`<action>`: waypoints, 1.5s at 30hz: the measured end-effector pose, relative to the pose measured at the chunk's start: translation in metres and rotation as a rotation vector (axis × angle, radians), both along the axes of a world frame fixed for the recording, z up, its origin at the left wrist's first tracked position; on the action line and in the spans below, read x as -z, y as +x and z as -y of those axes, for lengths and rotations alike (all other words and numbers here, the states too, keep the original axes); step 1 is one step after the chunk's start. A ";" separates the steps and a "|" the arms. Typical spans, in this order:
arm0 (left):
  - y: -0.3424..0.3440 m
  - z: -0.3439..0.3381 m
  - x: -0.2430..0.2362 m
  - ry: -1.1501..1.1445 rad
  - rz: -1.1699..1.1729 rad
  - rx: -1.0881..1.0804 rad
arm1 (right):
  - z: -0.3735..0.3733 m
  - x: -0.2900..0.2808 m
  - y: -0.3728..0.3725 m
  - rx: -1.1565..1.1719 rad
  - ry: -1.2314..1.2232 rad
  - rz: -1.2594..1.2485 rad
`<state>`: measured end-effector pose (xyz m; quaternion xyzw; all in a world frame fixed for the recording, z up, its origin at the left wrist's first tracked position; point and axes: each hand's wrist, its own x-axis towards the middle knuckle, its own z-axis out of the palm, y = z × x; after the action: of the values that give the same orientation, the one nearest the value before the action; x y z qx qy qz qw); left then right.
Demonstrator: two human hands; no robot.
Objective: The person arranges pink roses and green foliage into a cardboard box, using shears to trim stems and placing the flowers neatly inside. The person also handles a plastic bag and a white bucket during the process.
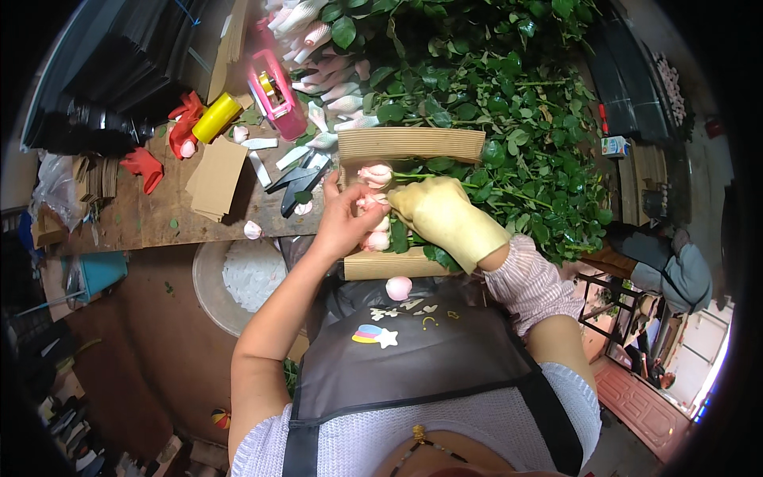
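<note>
Pale pink roses [375, 176] lie in a row, heads to the left, on a corrugated cardboard sheet whose far flap [409, 145] and near flap [397, 264] stand up around them. My bare left hand [347, 219] pinches a rose head in the middle of the row, thumb and fingers at its petals. My right hand [445, 211], in a pale yellow glove, is closed against the same rose from the right. Its fingertips meet the left hand's there, and its palm covers the stems. Green leaves show under and beside the glove.
Leafy rose stems [509, 103] heap across the table's far right. Net-sleeved roses [326, 79], a pink tape dispenser [278, 99], black-handled shears [300, 184], cardboard pieces [218, 179] and a yellow roll [217, 118] lie to the left. Below the table edge stands a round tub [214, 278].
</note>
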<state>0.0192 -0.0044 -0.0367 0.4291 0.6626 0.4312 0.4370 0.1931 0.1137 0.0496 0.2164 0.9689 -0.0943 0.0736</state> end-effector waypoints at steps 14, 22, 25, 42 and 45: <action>0.010 0.002 -0.004 0.136 0.007 -0.136 | -0.024 -0.001 -0.011 0.078 -0.099 -0.080; 0.003 -0.001 -0.014 0.092 -0.026 -0.028 | -0.018 -0.045 -0.049 0.164 -0.269 0.431; 0.000 -0.001 -0.014 0.040 0.149 -0.050 | -0.008 -0.033 -0.040 0.132 -0.080 0.273; 0.007 -0.010 -0.028 0.023 -0.141 -0.176 | 0.017 -0.046 0.045 0.071 -0.103 -0.736; -0.003 -0.006 0.003 0.050 -0.158 -0.146 | 0.030 -0.034 0.041 -0.039 -0.326 -0.211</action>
<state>0.0162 0.0014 -0.0397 0.4231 0.7137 0.4429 0.3399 0.2341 0.0834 0.0833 0.1717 0.9473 -0.2705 0.0076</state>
